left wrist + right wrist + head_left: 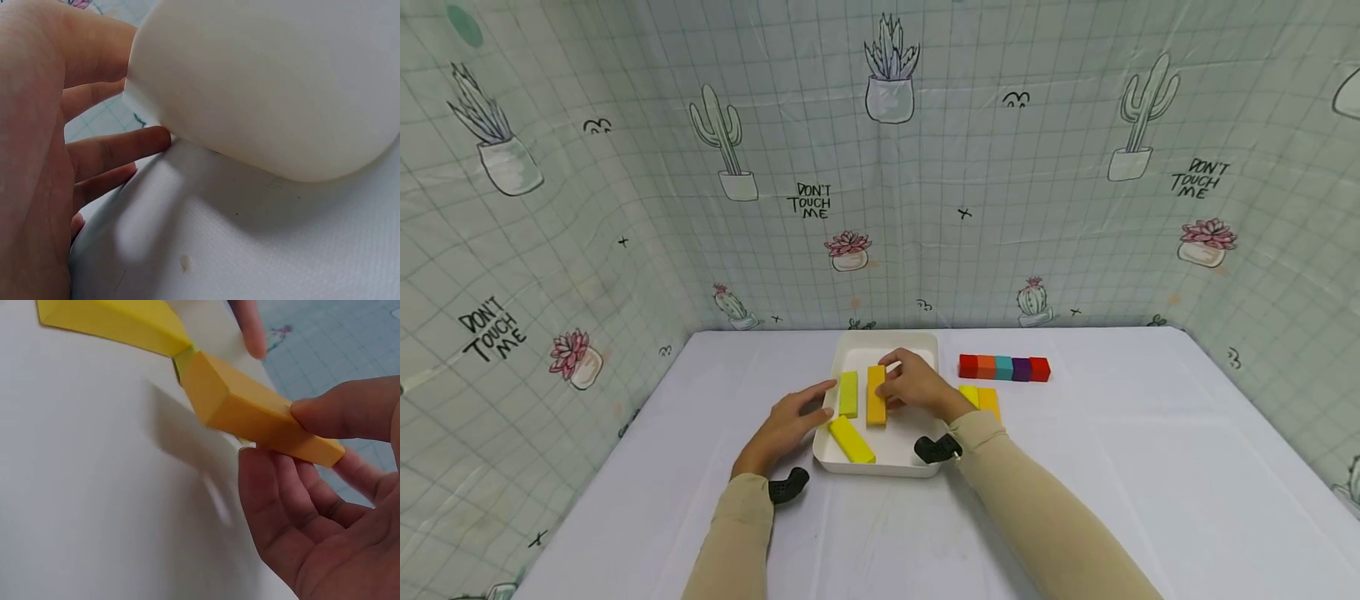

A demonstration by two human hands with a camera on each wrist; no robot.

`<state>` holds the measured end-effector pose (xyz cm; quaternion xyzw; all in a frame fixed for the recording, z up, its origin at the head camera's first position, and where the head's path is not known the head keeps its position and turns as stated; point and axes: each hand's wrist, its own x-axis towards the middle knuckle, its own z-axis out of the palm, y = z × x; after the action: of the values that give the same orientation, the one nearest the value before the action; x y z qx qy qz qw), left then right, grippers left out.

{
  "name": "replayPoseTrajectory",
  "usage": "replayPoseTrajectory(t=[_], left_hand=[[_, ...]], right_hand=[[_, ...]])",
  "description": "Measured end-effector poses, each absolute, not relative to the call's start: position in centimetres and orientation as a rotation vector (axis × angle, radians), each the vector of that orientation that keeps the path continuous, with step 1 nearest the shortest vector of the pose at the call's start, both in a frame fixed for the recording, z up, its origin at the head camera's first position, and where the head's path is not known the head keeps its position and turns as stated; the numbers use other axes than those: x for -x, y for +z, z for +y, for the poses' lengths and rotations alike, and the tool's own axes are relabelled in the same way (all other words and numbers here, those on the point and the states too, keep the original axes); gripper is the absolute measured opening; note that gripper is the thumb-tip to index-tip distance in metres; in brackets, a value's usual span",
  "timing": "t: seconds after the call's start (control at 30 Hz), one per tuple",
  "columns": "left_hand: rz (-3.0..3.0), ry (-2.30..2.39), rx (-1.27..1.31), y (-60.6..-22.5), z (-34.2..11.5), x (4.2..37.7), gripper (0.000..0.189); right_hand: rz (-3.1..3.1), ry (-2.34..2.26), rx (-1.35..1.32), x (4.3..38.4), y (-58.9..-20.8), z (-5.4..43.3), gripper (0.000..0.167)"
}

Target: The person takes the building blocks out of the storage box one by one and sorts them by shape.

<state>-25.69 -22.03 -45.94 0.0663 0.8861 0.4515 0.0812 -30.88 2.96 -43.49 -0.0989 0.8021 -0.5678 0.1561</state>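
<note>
A shallow white tray (910,461) stands on the table with several coloured blocks in it. Between thumb and fingers, my right hand (916,386) pinches an orange-yellow block (250,409), and a shadow falls on the tray floor beneath it. To its left lies a yellow-green block (847,394), and nearer the front a yellow block (852,440) lies at a slant. At the tray's left side is my left hand (790,423), its fingers spread and fairly straight. In the left wrist view a fingertip touches the tray's outer wall (262,94).
Right of the tray runs a row of red, orange, teal and purple cubes (1003,368). In front of that row lie a yellow block (969,394) and an orange block (989,402), partly covered by the right forearm. A patterned cloth (925,167) rises behind the white table (1112,467).
</note>
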Motion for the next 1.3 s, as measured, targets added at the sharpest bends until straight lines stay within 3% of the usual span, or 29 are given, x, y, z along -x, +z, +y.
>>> replayPoseTrajectory(t=[0.53,1.3], left_hand=[[2.675,1.346,-0.208,-46.2,-21.9,25.7,0.055],[2.655,1.368,-0.246,-46.5,-22.4,25.8,0.055]], right_hand=[[2.195,-1.925,0.225,30.2,-41.4,5.1,0.048],[2.193,-1.994,0.169,27.9,-41.1,7.9,0.053]])
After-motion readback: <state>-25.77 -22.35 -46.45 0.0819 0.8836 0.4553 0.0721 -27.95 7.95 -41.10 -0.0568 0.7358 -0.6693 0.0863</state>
